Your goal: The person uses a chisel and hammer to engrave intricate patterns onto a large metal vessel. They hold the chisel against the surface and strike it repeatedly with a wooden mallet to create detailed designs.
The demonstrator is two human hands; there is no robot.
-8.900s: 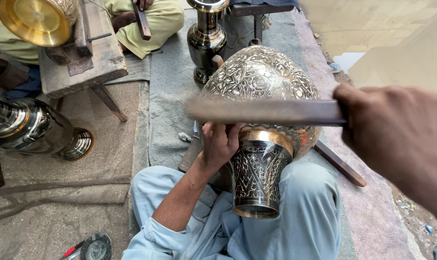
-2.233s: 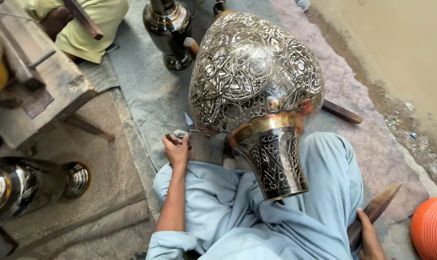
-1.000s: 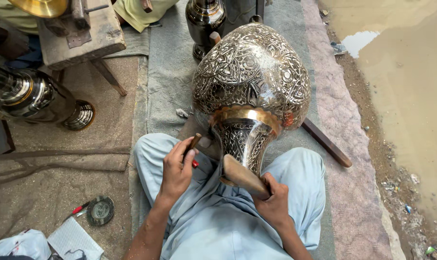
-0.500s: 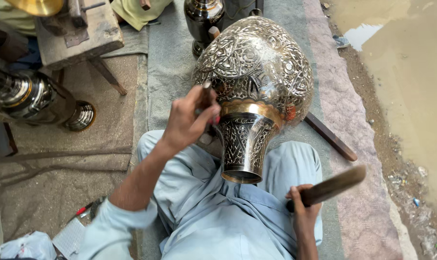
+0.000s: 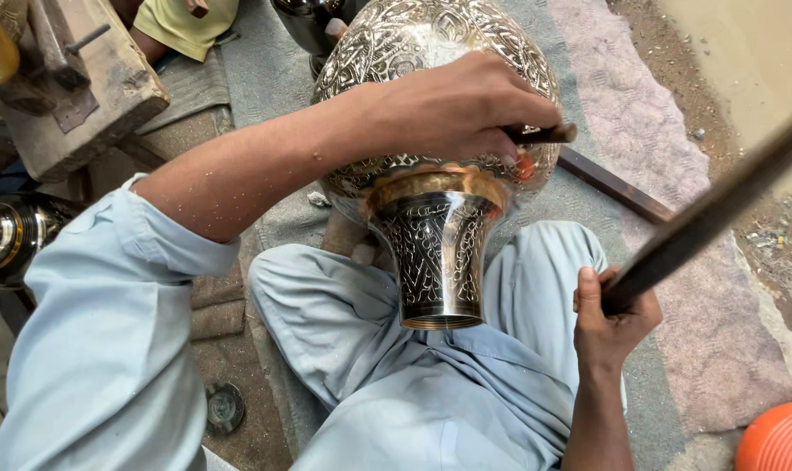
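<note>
1. Left hand (image 5: 452, 109) is now up on the vase (image 5: 431, 96), clenched round a small punch (image 5: 542, 134) with the tip sticking out toward the right side of the belly. Half a second ago it was only reaching up near the neck, so the tool has got to the metal

2. Right hand (image 5: 612, 318) is wrapped tight round the end of a long dark stick (image 5: 719, 209), out to the right above the knee. The stick runs up and off toward the top right corner, a lot higher than a moment back, when it lay nearly level

3. The vase lies tipped toward the person, belly up on the grey mat (image 5: 265, 61) and its dark engraved neck (image 5: 435, 257) pointing down into the lap, between the legs

4. My read: punch set, stick raised, so this looks like the wind-up for a tap on the punch. Can't tell exactly where the tip sits, the fingers hide it

5. Around: wooden block (image 5: 90, 83) top left, shiny metal piece (image 5: 3, 240) at the left edge, orange thing (image 5: 780, 440) bottom right, a small disc (image 5: 224, 407) on the floor
</note>
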